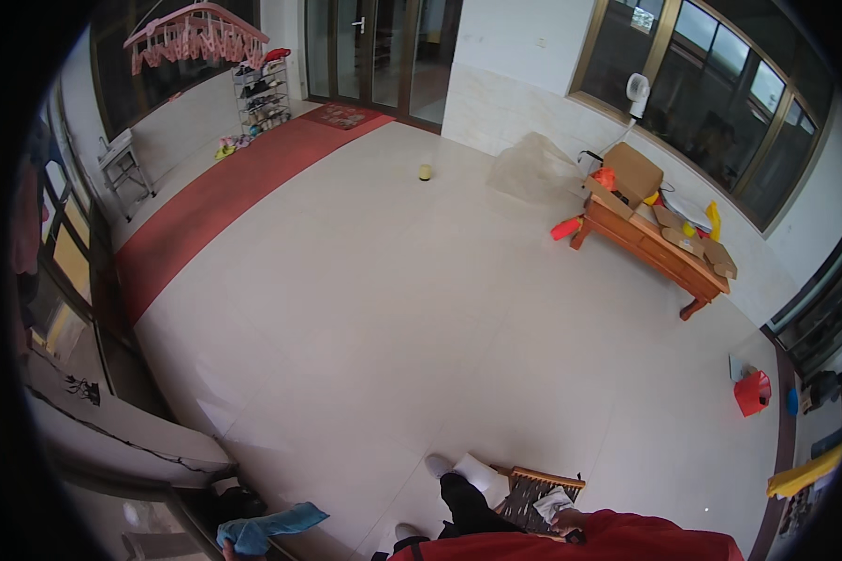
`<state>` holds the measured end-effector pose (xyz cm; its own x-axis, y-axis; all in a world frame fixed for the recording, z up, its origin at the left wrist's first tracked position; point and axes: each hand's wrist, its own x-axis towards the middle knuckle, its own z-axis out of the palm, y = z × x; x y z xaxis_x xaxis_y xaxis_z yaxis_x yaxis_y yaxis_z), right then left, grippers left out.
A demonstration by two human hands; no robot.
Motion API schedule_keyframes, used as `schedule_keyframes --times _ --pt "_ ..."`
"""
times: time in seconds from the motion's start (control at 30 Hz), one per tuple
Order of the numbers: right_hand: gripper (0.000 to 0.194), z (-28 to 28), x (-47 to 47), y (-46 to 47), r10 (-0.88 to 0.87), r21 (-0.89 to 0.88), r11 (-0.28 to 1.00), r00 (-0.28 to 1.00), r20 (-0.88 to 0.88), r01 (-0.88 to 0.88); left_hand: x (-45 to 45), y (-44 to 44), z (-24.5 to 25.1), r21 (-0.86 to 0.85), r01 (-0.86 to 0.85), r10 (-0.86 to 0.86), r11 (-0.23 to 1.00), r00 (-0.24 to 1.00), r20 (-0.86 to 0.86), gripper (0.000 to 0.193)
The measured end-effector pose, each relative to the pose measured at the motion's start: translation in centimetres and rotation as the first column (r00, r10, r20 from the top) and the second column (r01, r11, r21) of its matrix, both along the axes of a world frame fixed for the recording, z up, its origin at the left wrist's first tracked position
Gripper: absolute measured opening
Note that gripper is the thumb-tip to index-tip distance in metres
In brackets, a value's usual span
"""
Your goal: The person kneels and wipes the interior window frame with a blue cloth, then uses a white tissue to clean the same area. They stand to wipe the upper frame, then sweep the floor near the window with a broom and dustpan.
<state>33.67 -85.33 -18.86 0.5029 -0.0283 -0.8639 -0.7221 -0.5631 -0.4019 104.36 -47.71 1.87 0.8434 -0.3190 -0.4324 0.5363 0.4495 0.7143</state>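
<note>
My left hand (229, 551) shows only in part at the bottom edge, gripping a blue cloth (281, 522) that sticks out to the right beside a window frame. Past the end of my red sleeve (645, 533), my right hand (568, 520) is closed on a crumpled white cloth (552, 502). Below that cloth is a low wooden seat with a dark woven strap top (526, 491). A white sheet or cloth (478, 474) lies against the seat's left side, close to my light shoe (438, 464).
A red carpet strip (231, 193) runs to glass doors (372, 56). A small yellow object (425, 172) sits on the tiled floor. At right stand a wooden table (645, 235) with cardboard boxes and a red bin (752, 394). A pink clip hanger (200, 35) hangs upper left.
</note>
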Motion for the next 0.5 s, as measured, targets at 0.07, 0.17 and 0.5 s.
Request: schedule_keyframes --times 0.07,0.17,0.5 --pt "0.032 0.4 2.4 -5.2 0.129 -0.043 0.99 0.989 -0.076 -0.133 -2.0 -1.6 3.4 0.047 -0.086 0.087 0.995 0.996 -0.023 0.036" --pt "0.016 3.7 8.4 -14.3 -0.249 -0.097 0.963 0.968 0.042 0.252 -4.2 -4.8 8.4 -0.052 -0.11 0.115 0.993 0.988 0.099 0.042" --pt "0.019 9.5 32.1 -38.8 0.944 -0.67 0.287 0.321 0.076 -0.684 -10.4 -2.0 13.6 -0.403 -0.334 0.446 0.852 0.867 0.224 0.052"
